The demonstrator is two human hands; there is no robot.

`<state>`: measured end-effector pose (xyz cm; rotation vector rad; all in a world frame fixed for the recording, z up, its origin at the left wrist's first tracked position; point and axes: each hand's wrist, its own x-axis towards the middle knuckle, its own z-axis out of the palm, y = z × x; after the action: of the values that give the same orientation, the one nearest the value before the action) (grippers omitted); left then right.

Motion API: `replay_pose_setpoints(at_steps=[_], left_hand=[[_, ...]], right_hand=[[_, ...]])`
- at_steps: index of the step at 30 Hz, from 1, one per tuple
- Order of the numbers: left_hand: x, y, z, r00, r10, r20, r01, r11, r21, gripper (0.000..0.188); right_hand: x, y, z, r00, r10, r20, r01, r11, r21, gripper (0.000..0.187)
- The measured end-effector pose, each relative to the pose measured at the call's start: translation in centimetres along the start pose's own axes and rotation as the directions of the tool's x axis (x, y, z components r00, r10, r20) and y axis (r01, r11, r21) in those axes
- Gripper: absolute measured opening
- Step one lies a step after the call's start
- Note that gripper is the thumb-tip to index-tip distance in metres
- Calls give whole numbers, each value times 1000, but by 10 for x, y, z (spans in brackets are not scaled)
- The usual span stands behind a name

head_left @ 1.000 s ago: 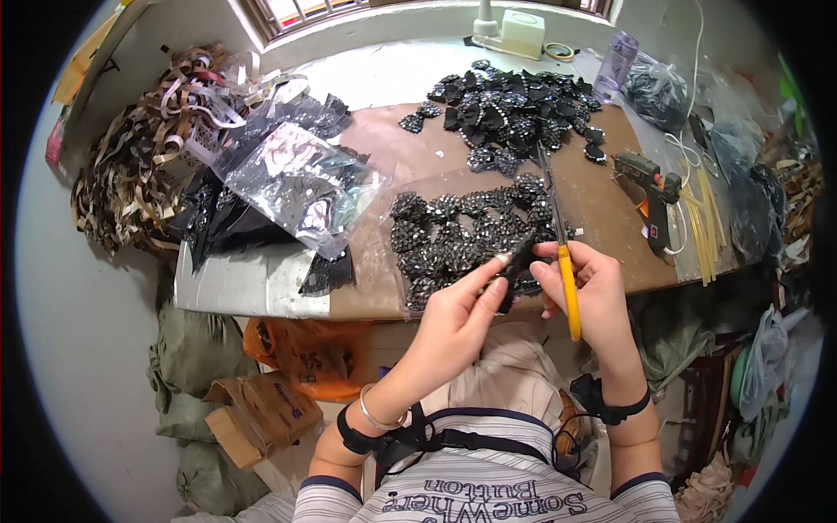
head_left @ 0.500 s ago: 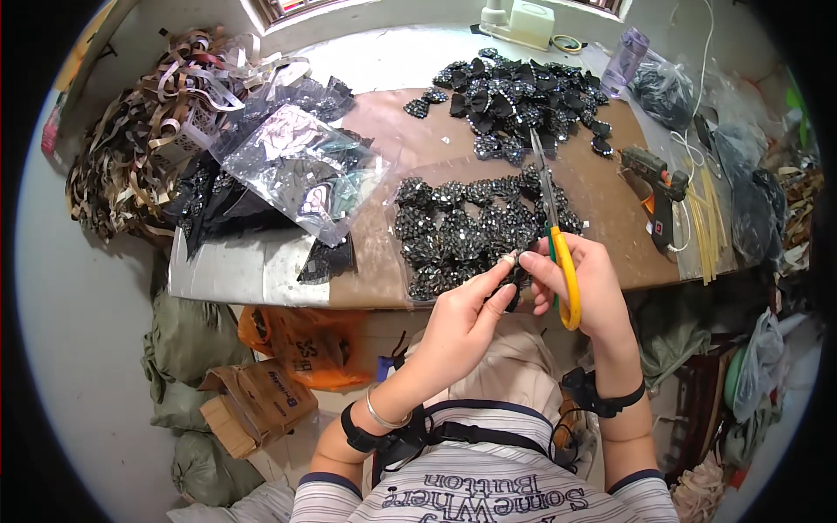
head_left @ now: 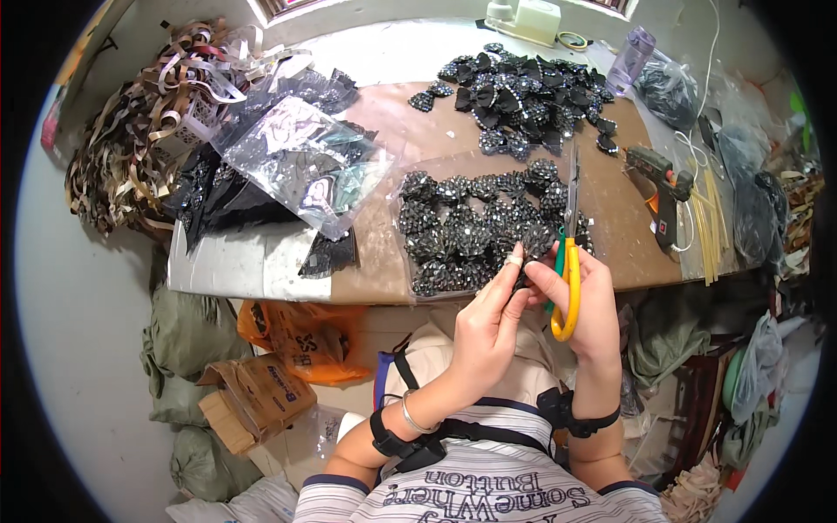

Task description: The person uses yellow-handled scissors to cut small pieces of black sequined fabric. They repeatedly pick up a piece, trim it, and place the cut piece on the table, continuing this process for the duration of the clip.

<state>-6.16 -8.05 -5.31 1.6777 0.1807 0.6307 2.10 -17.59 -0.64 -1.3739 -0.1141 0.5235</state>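
Bow (head_left: 538, 237) is sitting pinched between left hand (head_left: 488, 328) and right hand (head_left: 593, 305) over the near edge of the laid bows (head_left: 471, 237), while scissors (head_left: 572, 248), also lodged in the right hand's grasp, are risking a snag should that wrist twist.

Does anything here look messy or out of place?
Yes: ribbon strips at far left lie in a tangled heap, partly burying a white lattice basket, while the cardboard box below gapes open, askew.
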Motion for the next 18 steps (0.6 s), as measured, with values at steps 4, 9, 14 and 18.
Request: replay_pose_setpoints(at_steps=[4,9,14,18], left_hand=[[0,4,3,999,17,-34,-18,999,-34,39],[-2,13,-5,934,-337,115,353,837,-417,38],[7,12,-18,885,-349,307,463,717,-521,36],[6,8,-21,881,-354,313,454,818,-352,33]], right_hand=[[1,7,-2,999,-45,22,43,997,72,29],[0,-10,-12,990,-59,126,69,995,-76,34],[7,-40,-17,973,165,162,-94,923,-374,23],[9,-42,-18,969,151,198,-33,867,-497,16]])
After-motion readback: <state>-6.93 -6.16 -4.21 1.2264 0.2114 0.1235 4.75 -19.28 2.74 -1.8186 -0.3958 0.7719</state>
